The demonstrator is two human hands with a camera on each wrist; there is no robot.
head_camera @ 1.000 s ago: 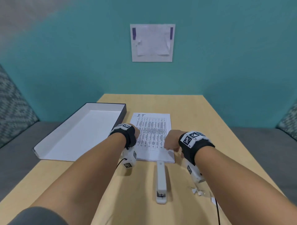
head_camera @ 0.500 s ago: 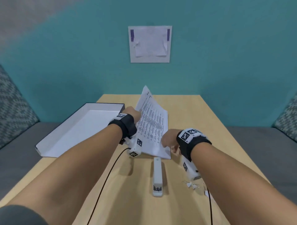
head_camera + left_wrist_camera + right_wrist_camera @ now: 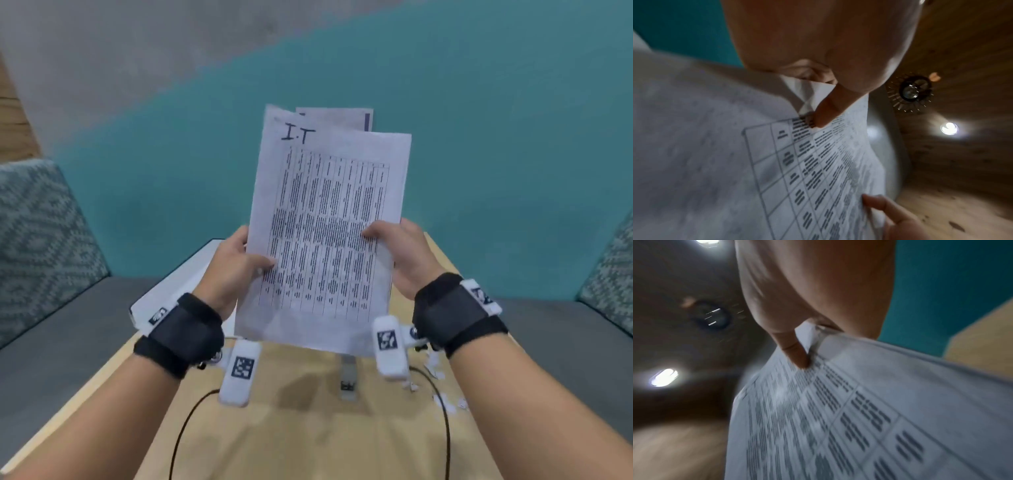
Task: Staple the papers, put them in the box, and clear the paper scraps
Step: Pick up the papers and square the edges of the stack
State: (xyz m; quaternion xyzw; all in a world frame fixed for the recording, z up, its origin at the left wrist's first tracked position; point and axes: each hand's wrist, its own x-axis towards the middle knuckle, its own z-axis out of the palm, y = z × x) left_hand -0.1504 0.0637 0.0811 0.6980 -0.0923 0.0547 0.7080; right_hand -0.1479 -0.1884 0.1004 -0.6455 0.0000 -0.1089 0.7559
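The printed papers (image 3: 329,219), headed "I.T" over a table of text, stand upright in the air above the table. My left hand (image 3: 239,263) pinches their left edge with the thumb on the front. My right hand (image 3: 390,246) pinches the right edge the same way. The left wrist view shows my left thumb (image 3: 824,116) pressed on the papers (image 3: 777,162). The right wrist view shows my right thumb (image 3: 797,356) on the papers (image 3: 859,410). The white stapler (image 3: 347,380) lies on the wooden table (image 3: 308,438) below the sheets, partly hidden. Paper scraps (image 3: 445,401) lie at the right.
The white open box (image 3: 178,287) sits on the table's left side, mostly hidden by my left hand and wrist. Grey benches with patterned cushions (image 3: 37,246) flank the table. A sheet taped to the teal wall (image 3: 335,116) shows behind the papers.
The papers lay flat on the table a second ago. Both hands have lifted them off it and now hold them upright in front of the camera.
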